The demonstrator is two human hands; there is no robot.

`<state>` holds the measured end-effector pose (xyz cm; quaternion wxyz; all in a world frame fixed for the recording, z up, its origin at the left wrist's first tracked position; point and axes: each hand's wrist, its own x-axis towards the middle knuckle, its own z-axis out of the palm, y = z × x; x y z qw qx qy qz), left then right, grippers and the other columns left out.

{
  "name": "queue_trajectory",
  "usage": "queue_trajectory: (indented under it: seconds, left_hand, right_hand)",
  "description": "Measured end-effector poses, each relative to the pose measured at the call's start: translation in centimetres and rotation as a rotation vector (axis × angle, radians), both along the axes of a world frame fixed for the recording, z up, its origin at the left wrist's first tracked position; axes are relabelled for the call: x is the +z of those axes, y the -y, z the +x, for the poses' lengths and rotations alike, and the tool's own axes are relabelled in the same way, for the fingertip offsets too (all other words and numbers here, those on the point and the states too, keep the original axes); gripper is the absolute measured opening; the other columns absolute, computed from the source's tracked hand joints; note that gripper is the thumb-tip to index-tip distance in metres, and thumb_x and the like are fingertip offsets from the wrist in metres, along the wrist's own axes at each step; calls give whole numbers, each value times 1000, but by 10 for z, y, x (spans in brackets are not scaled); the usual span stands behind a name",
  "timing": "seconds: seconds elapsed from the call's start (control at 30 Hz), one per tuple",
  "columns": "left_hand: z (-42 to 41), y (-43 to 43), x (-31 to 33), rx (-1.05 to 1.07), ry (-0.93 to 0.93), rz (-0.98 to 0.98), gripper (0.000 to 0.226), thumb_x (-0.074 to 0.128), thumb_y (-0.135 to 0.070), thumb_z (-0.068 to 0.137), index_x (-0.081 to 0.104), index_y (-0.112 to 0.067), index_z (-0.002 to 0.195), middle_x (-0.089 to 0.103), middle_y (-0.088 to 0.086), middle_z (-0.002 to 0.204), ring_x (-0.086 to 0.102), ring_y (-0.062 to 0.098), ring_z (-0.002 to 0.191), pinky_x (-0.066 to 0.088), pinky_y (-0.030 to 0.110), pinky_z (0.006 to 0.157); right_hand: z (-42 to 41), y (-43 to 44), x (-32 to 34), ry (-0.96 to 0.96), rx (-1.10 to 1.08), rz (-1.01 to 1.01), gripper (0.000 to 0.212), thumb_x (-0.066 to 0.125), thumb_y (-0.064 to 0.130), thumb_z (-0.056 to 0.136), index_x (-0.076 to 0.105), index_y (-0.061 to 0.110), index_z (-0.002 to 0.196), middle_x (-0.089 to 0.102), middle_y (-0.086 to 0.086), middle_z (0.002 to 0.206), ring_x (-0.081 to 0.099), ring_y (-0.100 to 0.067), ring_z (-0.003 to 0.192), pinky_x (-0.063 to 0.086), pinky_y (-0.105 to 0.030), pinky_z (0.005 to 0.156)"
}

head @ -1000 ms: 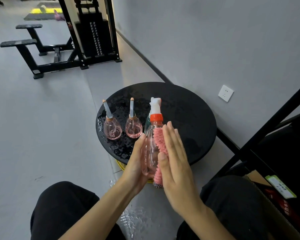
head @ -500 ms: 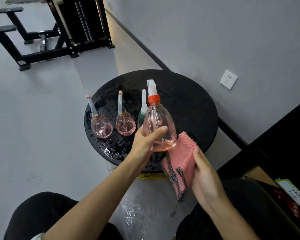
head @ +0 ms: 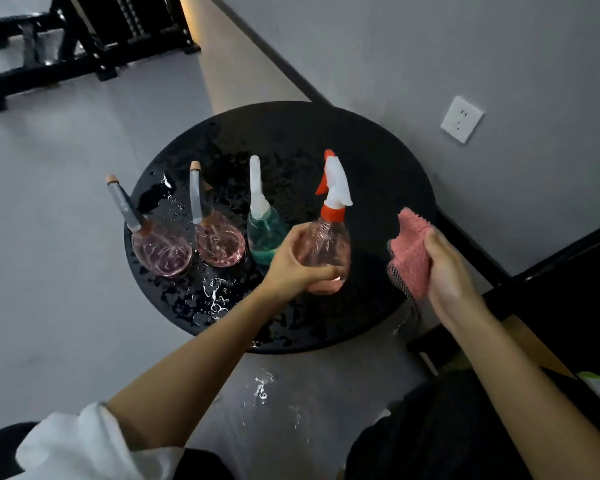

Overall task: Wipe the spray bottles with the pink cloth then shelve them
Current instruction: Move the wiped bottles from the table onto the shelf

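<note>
Left grip point(head: 291, 268) grasps the pink spray bottle point(head: 326, 247) over the wet worktop point(head: 378, 161); right grip point(head: 447, 271) clutches the cloth point(head: 409, 254). A green bottle point(head: 265, 237) stands just beside.

The spray bottle point(head: 326, 251) is clear pink plastic, smooth and glossy, with an opaque white-and-orange plastic trigger head point(head: 336, 183). The pink cloth point(head: 411, 251) is nubbly, soft pile. The round black surface point(head: 378, 161) shines wet, beaded with droplets; the grey floor point(head: 49, 306) looks smooth, matt

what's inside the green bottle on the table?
Teal liquid pools in the bottom of the green spray bottle; above it looks empty. The left hand covers its lower right side, so that part is hidden.
</note>
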<state>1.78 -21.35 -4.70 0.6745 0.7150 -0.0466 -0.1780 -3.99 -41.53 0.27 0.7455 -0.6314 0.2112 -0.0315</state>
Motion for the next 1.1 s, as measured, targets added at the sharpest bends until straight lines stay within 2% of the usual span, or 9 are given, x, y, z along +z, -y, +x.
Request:
queue_trajectory:
  seconds: [0.13,0.2,0.27,0.33,0.47,0.57,0.77,0.87,1.1]
  left_hand:
    - [16,5,-18,-43,10,49,81,82,-3,59,44,-11,130,65,14,113,66,16,97,55,27,85]
    - [22,8,-27,-56,27,69,80,79,-4,60,42,-9,130,63,18,116,65,20,102,54,34,93]
    - [29,10,-36,-56,41,104,79,78,-7,59,42,-11,129,62,17,119,65,24,109,52,39,100]
    - [34,10,-42,-60,53,148,81,81,-15,57,42,-17,128,62,11,117,64,27,111,52,44,101]
    - [42,13,-50,-81,79,207,79,80,-19,59,40,-14,127,61,16,117,64,32,110,51,50,100]
    - [48,15,-49,-89,97,228,79,79,-20,59,40,-15,127,61,18,117,64,31,110,52,51,99]
    - [51,14,-49,-117,114,261,84,81,-20,57,39,-14,130,62,13,117,64,27,110,52,49,99]
    - [51,14,-50,-132,131,250,82,83,-14,62,38,-13,131,60,10,118,63,23,111,52,46,100]
    - [48,15,-50,-77,164,273,98,77,-41,51,37,-16,137,52,13,128,59,21,115,52,39,100]
  right_hand:
    - [29,17,-38,-19,51,-342,38,26,26,109,56,30,131,56,-19,137,51,-33,128,46,-25,100]
    - [40,24,-60,-30,147,-536,36,25,30,108,55,39,127,52,-4,145,43,-24,138,33,-30,113]
    - [46,26,-80,-94,297,-724,41,24,29,108,53,32,137,36,2,155,26,-17,147,16,-21,113]
    - [52,22,-97,-171,416,-884,45,21,25,108,40,23,148,24,-1,161,13,-17,151,7,-21,112]
    - [51,3,-114,-276,575,-1162,52,15,37,106,11,25,157,2,2,166,-9,-20,152,-7,-41,121]
    - [47,-10,-120,-314,620,-1242,59,15,42,105,-6,22,156,-14,4,164,-23,-20,149,-14,-46,118]
    - [53,-13,-133,-286,605,-1438,68,15,50,101,-12,17,154,-22,-1,162,-27,-21,147,-16,-50,117]
    - [56,-11,-127,-276,605,-1393,68,17,48,102,-11,17,155,-19,-1,163,-25,-20,148,-14,-50,118]
    - [26,-9,-91,-279,550,-1302,61,24,35,105,-4,17,156,-15,0,164,-17,-20,150,-5,-51,119]
